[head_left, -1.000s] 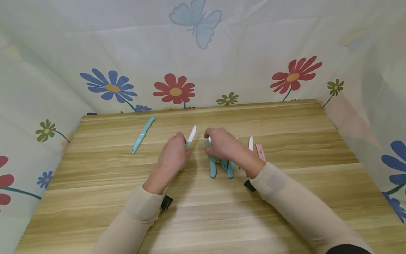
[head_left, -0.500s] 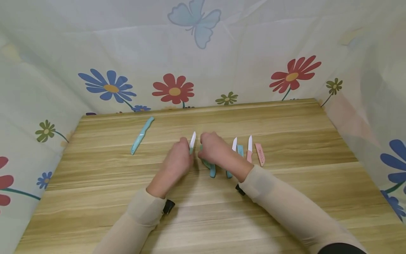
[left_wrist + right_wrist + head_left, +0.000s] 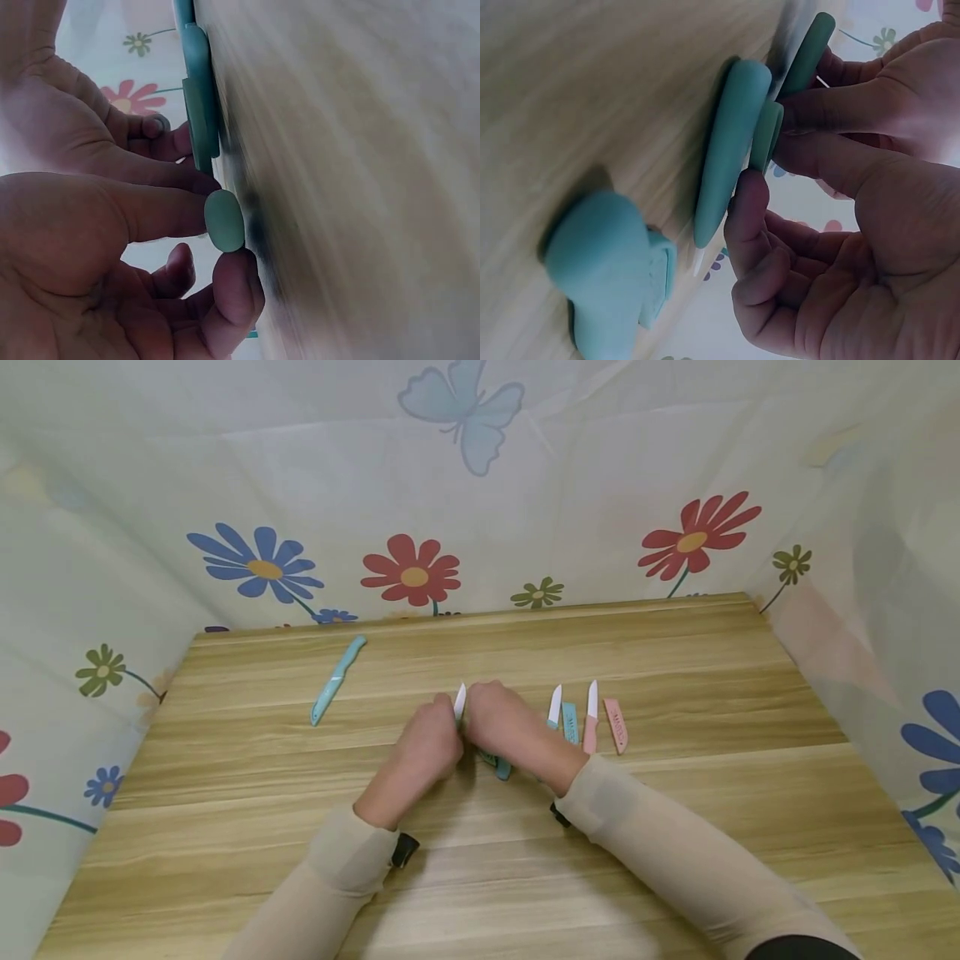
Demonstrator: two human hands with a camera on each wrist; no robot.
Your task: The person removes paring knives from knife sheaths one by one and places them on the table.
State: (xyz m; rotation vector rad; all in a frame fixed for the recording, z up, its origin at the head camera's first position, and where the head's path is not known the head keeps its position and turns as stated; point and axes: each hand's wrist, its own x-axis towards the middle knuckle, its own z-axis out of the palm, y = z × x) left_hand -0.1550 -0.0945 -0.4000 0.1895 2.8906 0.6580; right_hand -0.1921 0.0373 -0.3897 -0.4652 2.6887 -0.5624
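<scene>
My left hand point(image 3: 422, 745) pinches the green handle of a small white-bladed knife point(image 3: 460, 698). The rounded butt of that green handle point(image 3: 224, 221) shows between thumb and finger in the left wrist view. Right beside it, my right hand point(image 3: 512, 727) pinches a pale green knife sheath point(image 3: 766, 133) between thumb and fingertip. The two hands nearly meet over the table. Just under the sheath lies a blue knife handle point(image 3: 731, 154), mostly covered by the right hand in the head view.
At the right lie a blue-handled white knife point(image 3: 555, 703), a blue sheath point(image 3: 570, 722), a pink-handled knife point(image 3: 591, 731) and a pink sheath point(image 3: 616, 725). A sheathed blue knife point(image 3: 337, 681) lies at the back left. Flowered cloth point(image 3: 585, 493) surrounds the wooden table point(image 3: 225, 752).
My right hand has moved left with the sheath, uncovering the knives at the right. My left hand has shifted right and nearer with the green knife, so the hands are closer together.
</scene>
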